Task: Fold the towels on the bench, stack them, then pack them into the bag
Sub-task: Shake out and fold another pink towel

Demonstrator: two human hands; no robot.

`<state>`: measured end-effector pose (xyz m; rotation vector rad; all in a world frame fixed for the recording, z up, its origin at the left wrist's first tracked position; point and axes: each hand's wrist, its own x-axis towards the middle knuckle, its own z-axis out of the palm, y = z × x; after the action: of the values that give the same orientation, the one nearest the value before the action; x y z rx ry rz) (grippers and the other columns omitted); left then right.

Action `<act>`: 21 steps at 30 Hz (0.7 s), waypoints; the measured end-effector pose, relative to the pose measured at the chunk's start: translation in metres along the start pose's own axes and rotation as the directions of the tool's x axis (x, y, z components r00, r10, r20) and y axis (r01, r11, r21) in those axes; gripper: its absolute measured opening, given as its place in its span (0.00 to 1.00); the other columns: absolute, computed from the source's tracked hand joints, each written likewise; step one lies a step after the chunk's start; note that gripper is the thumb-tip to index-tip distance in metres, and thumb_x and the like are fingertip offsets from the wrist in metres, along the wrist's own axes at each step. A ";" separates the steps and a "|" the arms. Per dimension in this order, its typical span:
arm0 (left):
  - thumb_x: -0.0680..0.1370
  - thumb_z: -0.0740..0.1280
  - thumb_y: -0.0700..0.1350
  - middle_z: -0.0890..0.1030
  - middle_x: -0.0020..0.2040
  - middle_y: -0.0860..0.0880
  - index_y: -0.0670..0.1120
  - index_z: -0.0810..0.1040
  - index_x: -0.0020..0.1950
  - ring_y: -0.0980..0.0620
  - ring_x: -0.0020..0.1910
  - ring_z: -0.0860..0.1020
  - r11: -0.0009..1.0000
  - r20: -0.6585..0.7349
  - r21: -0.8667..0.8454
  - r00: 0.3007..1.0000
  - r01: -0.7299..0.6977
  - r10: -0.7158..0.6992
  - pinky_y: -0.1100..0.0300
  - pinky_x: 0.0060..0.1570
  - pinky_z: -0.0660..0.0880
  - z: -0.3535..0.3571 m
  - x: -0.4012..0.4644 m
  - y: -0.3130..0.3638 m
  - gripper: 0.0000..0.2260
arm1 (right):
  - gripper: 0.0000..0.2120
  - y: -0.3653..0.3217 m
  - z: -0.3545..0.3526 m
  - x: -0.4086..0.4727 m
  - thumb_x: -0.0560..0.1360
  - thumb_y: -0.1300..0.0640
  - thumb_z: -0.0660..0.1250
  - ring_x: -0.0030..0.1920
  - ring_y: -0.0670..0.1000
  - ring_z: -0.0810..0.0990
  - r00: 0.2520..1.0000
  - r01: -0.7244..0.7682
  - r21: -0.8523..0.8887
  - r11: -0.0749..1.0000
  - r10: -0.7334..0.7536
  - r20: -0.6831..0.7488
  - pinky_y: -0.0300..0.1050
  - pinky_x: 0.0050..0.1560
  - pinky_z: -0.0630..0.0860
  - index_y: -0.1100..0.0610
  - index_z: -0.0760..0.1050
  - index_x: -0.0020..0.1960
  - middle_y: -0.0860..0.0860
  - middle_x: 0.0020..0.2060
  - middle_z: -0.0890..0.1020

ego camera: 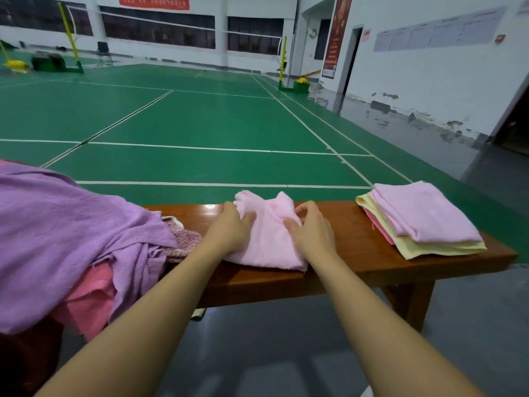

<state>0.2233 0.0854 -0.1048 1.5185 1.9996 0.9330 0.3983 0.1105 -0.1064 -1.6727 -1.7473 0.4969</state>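
Both hands, left hand (232,227) and right hand (310,229), press a half-folded pink towel (267,239) on the desk (352,239); three-towel folded stack (420,222) done, unfolded heap (65,239) and bagging left.

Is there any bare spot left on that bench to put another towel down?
Yes: bare wood on the bench between the pink towel under both hands and the folded stack at the right end. A smaller strip lies left of the left hand, beside the purple heap, which crowds the left end.
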 end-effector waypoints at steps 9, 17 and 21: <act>0.82 0.66 0.49 0.75 0.62 0.45 0.47 0.60 0.65 0.46 0.55 0.76 0.835 0.009 -0.548 0.999 0.038 -0.039 0.53 0.55 0.74 0.030 0.006 0.056 0.18 | 0.09 0.020 -0.050 0.033 0.82 0.59 0.64 0.59 0.49 0.78 0.994 0.068 0.245 0.967 -0.044 -0.101 0.41 0.56 0.71 0.51 0.83 0.56 0.48 0.57 0.83; 0.75 0.69 0.47 0.70 0.69 0.43 0.66 0.58 0.70 0.42 0.61 0.76 0.709 0.034 -0.680 0.958 -0.187 0.286 0.40 0.64 0.75 0.096 0.010 0.180 0.30 | 0.12 0.064 -0.189 0.077 0.82 0.52 0.65 0.55 0.47 0.76 0.954 0.087 0.096 0.991 -0.056 -0.293 0.39 0.56 0.72 0.51 0.81 0.63 0.46 0.58 0.80; 0.81 0.66 0.45 0.56 0.77 0.40 0.58 0.55 0.81 0.39 0.65 0.73 0.872 0.314 -0.451 0.881 -0.190 0.354 0.52 0.69 0.68 0.141 0.013 0.212 0.32 | 0.20 0.117 -0.228 0.102 0.79 0.36 0.62 0.66 0.61 0.73 0.978 -0.194 -0.377 0.906 0.149 -0.146 0.58 0.70 0.69 0.44 0.79 0.65 0.53 0.69 0.76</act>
<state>0.4564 0.1655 -0.0399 1.6143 1.2323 0.9905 0.6429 0.1854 -0.0029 -2.1023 -1.7007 0.1251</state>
